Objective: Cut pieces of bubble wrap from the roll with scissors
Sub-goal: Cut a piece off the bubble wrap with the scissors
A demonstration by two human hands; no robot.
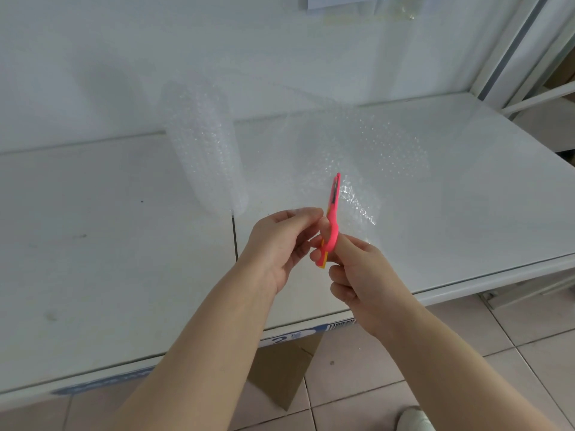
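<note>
A roll of clear bubble wrap (207, 154) lies on the white table (109, 244), its far end leaning against the wall. A loose sheet of bubble wrap (373, 150) spreads out from it to the right. My right hand (357, 275) holds pink scissors (332, 213) upright by the handles, blades closed and pointing away from me, over the sheet's near edge. My left hand (280, 244) is pinched at the scissors' handle, and whether it also grips the edge of the sheet I cannot tell.
A white wall (155, 57) stands behind the table. A metal shelf frame (513, 57) rises at the right. Under the table's front edge lie a cardboard box (280, 374) and a tiled floor (466, 353). A shoe (413, 418) shows at the bottom.
</note>
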